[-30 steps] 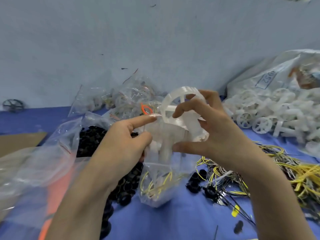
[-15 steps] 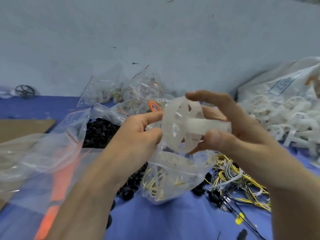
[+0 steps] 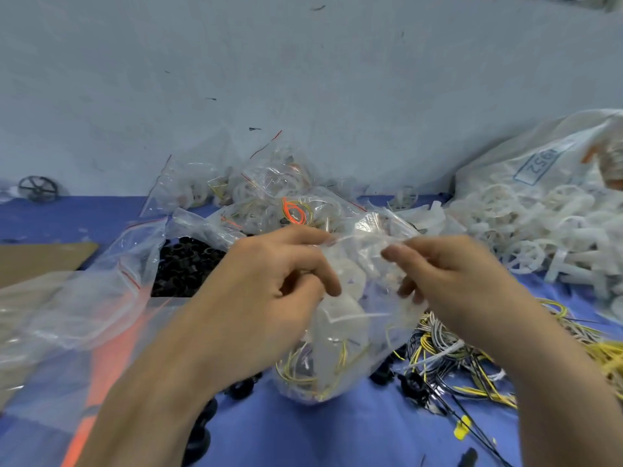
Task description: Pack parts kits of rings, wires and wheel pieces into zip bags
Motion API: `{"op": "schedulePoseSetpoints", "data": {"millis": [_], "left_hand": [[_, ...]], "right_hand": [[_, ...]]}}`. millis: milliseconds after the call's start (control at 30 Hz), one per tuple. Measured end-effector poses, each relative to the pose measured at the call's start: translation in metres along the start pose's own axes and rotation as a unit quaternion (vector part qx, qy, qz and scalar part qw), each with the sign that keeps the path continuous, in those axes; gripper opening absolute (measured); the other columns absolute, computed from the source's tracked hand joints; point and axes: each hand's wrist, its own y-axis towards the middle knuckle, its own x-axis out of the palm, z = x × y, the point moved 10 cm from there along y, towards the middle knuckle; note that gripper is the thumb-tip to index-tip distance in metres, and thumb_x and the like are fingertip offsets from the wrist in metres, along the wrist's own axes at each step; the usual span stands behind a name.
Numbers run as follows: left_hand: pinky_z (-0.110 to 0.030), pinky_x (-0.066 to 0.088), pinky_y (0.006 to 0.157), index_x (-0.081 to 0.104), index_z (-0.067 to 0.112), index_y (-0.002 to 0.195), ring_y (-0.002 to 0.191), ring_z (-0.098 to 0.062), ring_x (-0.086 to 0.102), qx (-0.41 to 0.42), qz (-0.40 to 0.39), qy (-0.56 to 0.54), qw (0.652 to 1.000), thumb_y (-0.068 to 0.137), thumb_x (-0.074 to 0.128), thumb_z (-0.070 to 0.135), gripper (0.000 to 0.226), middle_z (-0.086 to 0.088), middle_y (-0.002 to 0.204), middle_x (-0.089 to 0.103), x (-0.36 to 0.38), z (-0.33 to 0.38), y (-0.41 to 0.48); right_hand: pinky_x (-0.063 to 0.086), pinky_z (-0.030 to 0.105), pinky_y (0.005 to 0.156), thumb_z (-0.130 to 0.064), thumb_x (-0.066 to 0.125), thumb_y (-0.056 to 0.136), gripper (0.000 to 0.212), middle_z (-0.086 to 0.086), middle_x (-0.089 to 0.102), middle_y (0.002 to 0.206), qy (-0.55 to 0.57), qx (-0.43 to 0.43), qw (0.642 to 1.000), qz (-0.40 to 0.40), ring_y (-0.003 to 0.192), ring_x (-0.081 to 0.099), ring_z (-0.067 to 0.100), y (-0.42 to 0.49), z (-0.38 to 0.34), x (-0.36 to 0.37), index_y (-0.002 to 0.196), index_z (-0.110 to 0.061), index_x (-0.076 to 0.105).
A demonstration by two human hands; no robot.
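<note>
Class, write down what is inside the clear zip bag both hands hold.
Through the clear zip bag show a white plastic wheel piece and yellow wires at the bottom. The left hand and right hand cover part; any rings cannot be seen.

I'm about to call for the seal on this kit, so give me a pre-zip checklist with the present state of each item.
1. Left hand pinches the mouth of the clear plastic zip bag: ok.
2. Right hand pinches the same mouth from the other side: ok.
3. White plastic wheel piece sits inside, below the mouth: ok.
4. Yellow wires lie at the bag's bottom: ok.
5. A ring like the loose black rings is packed too: cannot tell.
6. Zip strip is pressed shut along its length: cannot tell, blurred.
</note>
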Motion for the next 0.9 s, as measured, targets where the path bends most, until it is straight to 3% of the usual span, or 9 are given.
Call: {"op": "schedulePoseSetpoints", "data": {"millis": [100,200,300,367,467,567,667,800,900], "left_hand": [[0.001,0.031,0.082,0.067,0.03,0.066,0.101,0.018,0.051,0.01,-0.033,0.028,0.999,0.066,0.051,0.072,0.045,0.028,0.13,0.049,0.011,0.008,-0.003],[-0.005,0.031,0.086,0.062,0.03,0.061,0.095,0.017,0.049,0.033,-0.079,0.032,0.996,0.065,0.063,0.066,0.036,0.033,0.135,0.038,0.026,0.017,-0.005],[-0.007,0.034,0.087,0.061,0.037,0.073,0.097,0.014,0.048,0.039,-0.105,0.05,0.992,0.059,0.054,0.076,0.042,0.043,0.133,0.026,0.032,0.02,-0.009],[-0.005,0.033,0.087,0.057,0.038,0.071,0.094,0.014,0.046,0.038,-0.104,0.07,0.991,0.063,0.054,0.071,0.034,0.04,0.13,0.028,0.033,0.02,-0.011],[-0.006,0.034,0.075,0.052,0.035,0.067,0.082,0.003,0.051,0.041,-0.085,0.078,0.993,0.074,0.054,0.052,0.018,0.02,0.102,0.05,0.029,0.022,-0.008],[-0.01,0.035,0.067,0.054,0.03,0.072,0.073,-0.003,0.052,0.054,-0.044,0.095,0.993,0.088,0.055,0.042,0.02,0.012,0.074,0.054,0.013,0.019,-0.005],[-0.016,0.041,0.069,0.058,0.025,0.076,0.074,-0.008,0.055,0.051,-0.001,0.096,0.994,0.086,0.057,0.035,0.013,0.012,0.071,0.058,-0.005,0.007,-0.005],[-0.026,0.043,0.068,0.058,0.027,0.077,0.071,-0.012,0.056,0.021,0.019,0.064,0.998,0.084,0.057,0.03,0.008,0.01,0.074,0.06,-0.017,-0.011,-0.004],[-0.017,0.043,0.066,0.056,0.03,0.074,0.072,-0.008,0.058,0.012,0.06,0.056,0.997,0.083,0.057,0.028,0.009,0.015,0.078,0.061,-0.03,-0.019,-0.004]], "right_hand": [[0.047,0.03,0.057,-0.02,0.055,0.093,0.02,0.005,0.066,0.051,0.143,0.04,0.987,0.068,0.048,0.065,0.01,0.0,0.012,-0.014,0.079,-0.024,0.068],[0.056,0.039,0.058,-0.009,0.058,0.091,0.017,0.012,0.063,0.047,0.247,0.066,0.962,0.098,0.042,0.064,0.023,-0.001,0.017,-0.018,0.079,-0.017,0.067],[0.058,0.028,0.053,-0.004,0.058,0.09,0.017,0.01,0.066,0.051,0.32,0.064,0.935,0.135,0.044,0.065,0.02,-0.002,0.023,-0.029,0.078,-0.01,0.067],[0.056,0.02,0.053,0.002,0.054,0.089,0.021,0.007,0.069,0.056,0.358,0.068,0.921,0.138,0.05,0.068,0.019,0.0,0.031,-0.032,0.078,-0.008,0.069],[0.056,0.026,0.053,0.011,0.046,0.086,0.035,0.007,0.068,0.055,0.288,0.066,0.949,0.111,0.048,0.063,0.017,0.002,0.041,-0.033,0.076,-0.01,0.073],[0.037,0.028,0.049,0.015,0.046,0.083,0.046,0.003,0.068,0.063,0.216,0.037,0.972,0.088,0.05,0.048,0.019,0.005,0.042,-0.036,0.073,-0.022,0.071],[0.04,0.014,0.048,0.015,0.053,0.082,0.047,-0.001,0.072,0.088,0.244,-0.009,0.969,0.042,0.053,0.05,0.007,0.007,0.035,-0.03,0.083,-0.03,0.064],[0.042,0.011,0.054,0.007,0.065,0.08,0.032,-0.001,0.07,0.076,0.257,-0.04,0.965,0.039,0.061,0.056,0.006,0.01,0.034,-0.027,0.079,-0.025,0.073],[0.046,0.016,0.063,0.004,0.067,0.08,0.026,0.001,0.067,0.072,0.246,-0.057,0.966,0.051,0.065,0.057,0.009,0.012,0.036,-0.028,0.076,-0.021,0.072]]}}
